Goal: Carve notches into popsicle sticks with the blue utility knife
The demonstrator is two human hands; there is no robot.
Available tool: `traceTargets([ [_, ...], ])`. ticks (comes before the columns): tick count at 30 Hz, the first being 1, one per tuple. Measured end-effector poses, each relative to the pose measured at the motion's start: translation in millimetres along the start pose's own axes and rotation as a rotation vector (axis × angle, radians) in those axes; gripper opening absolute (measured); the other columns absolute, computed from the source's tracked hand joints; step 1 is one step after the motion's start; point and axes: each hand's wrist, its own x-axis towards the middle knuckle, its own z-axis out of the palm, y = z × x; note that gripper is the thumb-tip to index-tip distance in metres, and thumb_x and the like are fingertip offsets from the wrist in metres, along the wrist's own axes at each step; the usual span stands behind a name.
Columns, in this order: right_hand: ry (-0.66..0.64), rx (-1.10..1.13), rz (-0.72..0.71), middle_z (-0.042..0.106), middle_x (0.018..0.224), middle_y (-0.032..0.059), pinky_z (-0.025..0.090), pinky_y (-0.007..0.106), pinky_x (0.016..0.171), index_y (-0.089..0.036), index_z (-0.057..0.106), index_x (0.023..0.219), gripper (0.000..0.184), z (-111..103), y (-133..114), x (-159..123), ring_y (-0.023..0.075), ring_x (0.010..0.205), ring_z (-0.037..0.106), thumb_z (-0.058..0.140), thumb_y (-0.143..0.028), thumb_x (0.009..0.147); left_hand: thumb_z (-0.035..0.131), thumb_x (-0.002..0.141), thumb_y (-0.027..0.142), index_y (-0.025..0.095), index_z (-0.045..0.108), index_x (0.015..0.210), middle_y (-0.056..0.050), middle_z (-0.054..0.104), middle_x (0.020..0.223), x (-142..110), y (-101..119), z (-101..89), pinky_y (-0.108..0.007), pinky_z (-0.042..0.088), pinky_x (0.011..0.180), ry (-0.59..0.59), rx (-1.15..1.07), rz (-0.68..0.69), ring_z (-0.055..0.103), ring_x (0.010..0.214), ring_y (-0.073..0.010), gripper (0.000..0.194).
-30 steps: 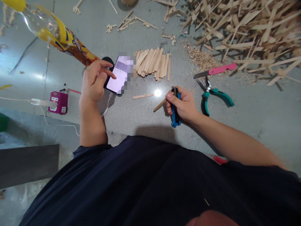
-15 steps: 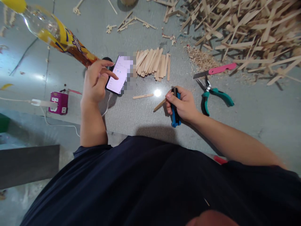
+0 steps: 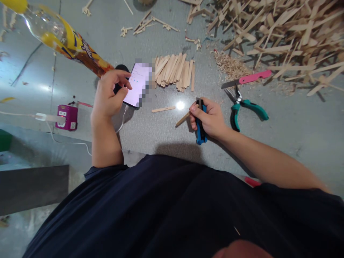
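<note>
My left hand is over the left edge of a lit phone, fingers bent and apart, holding nothing. Whether a fingertip touches the screen I cannot tell. Wrapped in my right hand is a blue and black utility knife, its blade end pointing away from me. The same hand pinches a craft stick, which slants down to the left. Another craft stick lies on the table between my hands. Beyond it is a layered bundle of craft sticks.
A large heap of wooden sticks fills the far right, with shavings beside it. Green-handled pliers and a pink folding saw lie right of my right hand. At left are a drink bottle and a purple power adapter.
My left hand's fingers have drawn back toward the phone's left edge and curled more. My right hand stays put with the knife and stick.
</note>
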Motion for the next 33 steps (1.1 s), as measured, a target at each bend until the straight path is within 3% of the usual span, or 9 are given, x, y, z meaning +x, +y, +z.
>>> traceTargets([
  [3,0.001,0.005,0.005,0.068,0.065,-0.0056,0.055,0.027,0.041,-0.027,0.066,0.089,0.065,-0.2,1.0,0.0,0.0125,0.046,0.062,0.107,-0.077,0.084,0.077,0.084,0.021,0.028,0.075,0.146,-0.009,0.077,0.126,3.3,-5.5,-6.2,-0.057,0.061,0.116,0.020,0.048,0.103,0.071,0.120,-0.0306,0.062],
  [8,0.005,0.013,0.008,0.068,0.065,-0.0060,0.054,0.025,0.039,-0.026,0.066,0.090,0.065,-0.7,2.1,0.4,0.0120,0.045,0.062,0.107,-0.077,0.083,0.085,0.082,0.022,0.028,0.071,0.153,-0.011,0.067,0.133,8.1,-27.3,-6.1,-0.066,0.065,0.111,0.023,0.154,0.267,0.069,0.124,-0.0355,0.073],
  [11,0.008,0.018,0.003,0.068,0.064,-0.0058,0.054,0.024,0.038,-0.026,0.067,0.089,0.065,-0.8,2.1,0.5,0.0122,0.045,0.063,0.108,-0.076,0.083,0.094,0.092,0.040,0.031,0.070,0.152,-0.012,0.064,0.141,8.1,-27.8,-0.3,-0.069,0.064,0.117,0.013,0.161,0.226,0.068,0.132,-0.0370,0.066],
  [14,0.008,0.022,-0.002,0.069,0.064,-0.0059,0.054,0.025,0.038,-0.026,0.067,0.088,0.065,-0.3,2.1,0.6,0.0123,0.044,0.064,0.109,-0.075,0.083,0.090,0.099,0.056,0.040,0.066,0.154,-0.011,0.062,0.150,6.5,-19.9,3.5,-0.069,0.062,0.125,-0.015,0.149,0.159,0.066,0.142,-0.0367,0.063],
  [17,0.007,0.026,-0.001,0.068,0.064,-0.0063,0.054,0.024,0.038,-0.026,0.067,0.088,0.066,0.1,2.1,1.0,0.0120,0.044,0.063,0.109,-0.076,0.082,0.090,0.098,0.052,0.046,0.064,0.154,-0.010,0.062,0.153,5.7,-13.0,4.7,-0.069,0.062,0.127,-0.017,0.175,0.114,0.065,0.148,-0.0360,0.063],
  [21,0.005,0.027,-0.001,0.069,0.064,-0.0064,0.054,0.024,0.038,-0.025,0.067,0.089,0.067,-0.3,1.5,1.4,0.0116,0.044,0.063,0.109,-0.076,0.081,0.094,0.093,0.052,0.045,0.065,0.154,-0.011,0.061,0.154,5.8,-8.8,6.2,-0.074,0.058,0.133,-0.004,0.206,0.068,0.064,0.153,-0.0388,0.068],
  [25,0.004,0.021,0.002,0.068,0.063,-0.0069,0.054,0.023,0.038,-0.026,0.066,0.090,0.067,0.0,0.7,1.3,0.0113,0.044,0.063,0.109,-0.076,0.082,0.088,0.098,0.052,0.045,0.065,0.154,-0.010,0.062,0.155,5.0,-9.9,3.1,-0.070,0.061,0.129,0.036,0.203,0.062,0.066,0.151,-0.0367,0.060],
  [30,0.006,0.013,0.007,0.068,0.064,-0.0069,0.054,0.024,0.039,-0.026,0.065,0.090,0.067,0.6,1.5,0.9,0.0115,0.044,0.062,0.108,-0.078,0.082,0.079,0.100,0.054,0.032,0.070,0.146,-0.013,0.065,0.145,4.7,-21.7,-9.5,-0.070,0.069,0.111,0.169,0.177,0.137,0.074,0.129,-0.0346,0.052],
  [33,0.007,0.004,0.008,0.068,0.064,-0.0068,0.053,0.024,0.039,-0.027,0.065,0.091,0.067,-0.1,1.8,0.5,0.0117,0.044,0.062,0.107,-0.078,0.083,0.083,0.098,0.061,0.031,0.070,0.141,-0.013,0.065,0.149,4.2,-25.3,-14.0,-0.071,0.068,0.115,0.165,0.153,0.065,0.075,0.131,-0.0341,0.054],
])
